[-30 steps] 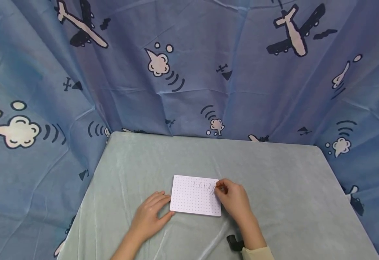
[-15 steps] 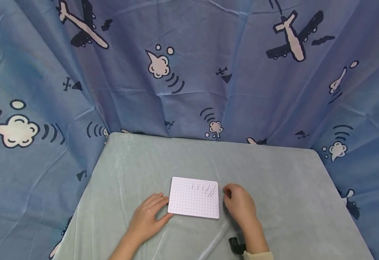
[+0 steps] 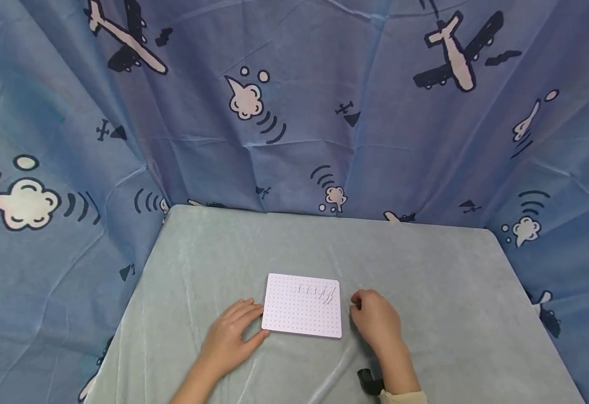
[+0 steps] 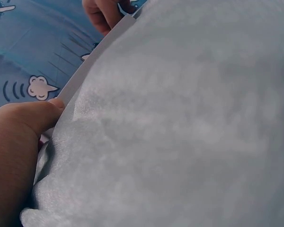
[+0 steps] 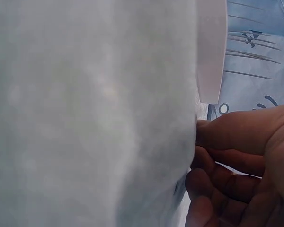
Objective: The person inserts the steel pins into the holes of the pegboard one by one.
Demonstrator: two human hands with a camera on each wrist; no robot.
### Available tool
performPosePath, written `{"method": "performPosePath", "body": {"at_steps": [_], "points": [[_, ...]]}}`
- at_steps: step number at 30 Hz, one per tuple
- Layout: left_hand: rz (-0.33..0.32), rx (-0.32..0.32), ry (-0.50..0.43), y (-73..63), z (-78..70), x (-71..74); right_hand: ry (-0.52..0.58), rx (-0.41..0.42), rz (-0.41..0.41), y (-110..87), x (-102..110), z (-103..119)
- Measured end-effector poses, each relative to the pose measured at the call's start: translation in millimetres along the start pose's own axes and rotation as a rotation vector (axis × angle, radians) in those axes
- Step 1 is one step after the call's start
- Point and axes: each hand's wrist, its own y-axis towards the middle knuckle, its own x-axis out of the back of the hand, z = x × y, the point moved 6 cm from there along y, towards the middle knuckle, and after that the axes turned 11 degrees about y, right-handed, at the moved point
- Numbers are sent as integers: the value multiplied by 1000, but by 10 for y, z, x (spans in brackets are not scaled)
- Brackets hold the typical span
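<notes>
A white board with a grid of small holes (image 3: 294, 314) lies on the cloth-covered table. Several thin, needle-like pins (image 5: 253, 56) stand up from its far right part, some leaning. My left hand (image 3: 228, 339) rests at the board's left side, fingers fairly straight, the thumb (image 4: 52, 106) touching near the front left corner. Just right of the board, my right hand (image 3: 377, 322) is down at the cloth with its fingers curled and thumb close to them. Cloth hides its fingertips in the right wrist view, so I cannot tell whether they pinch something.
Pale green cloth (image 3: 223, 247) covers the table. A small black object (image 3: 370, 382) sits beside the right wrist near the front. Blue curtains with airplane prints (image 3: 299, 112) hang behind the table and along both sides.
My right hand has left the pins at the board's upper right and moved right and down onto the cloth, uncovering the pins. The left hand keeps its place at the board.
</notes>
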Motion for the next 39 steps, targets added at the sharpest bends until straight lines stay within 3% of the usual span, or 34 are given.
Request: {"method": "performPosePath", "body": {"at_steps": [11, 18, 28, 39], "points": [[13, 14, -16, 28, -6, 9, -80, 44, -9, -34, 28, 54], [10, 6, -21, 43, -19, 1, -72, 49, -14, -45, 50, 52], [12, 4, -24, 23, -33, 28, -3, 26, -12, -64, 8, -16], [19, 11, -7, 0, 8, 4, 216, 15, -151, -60, 95, 55]]}}
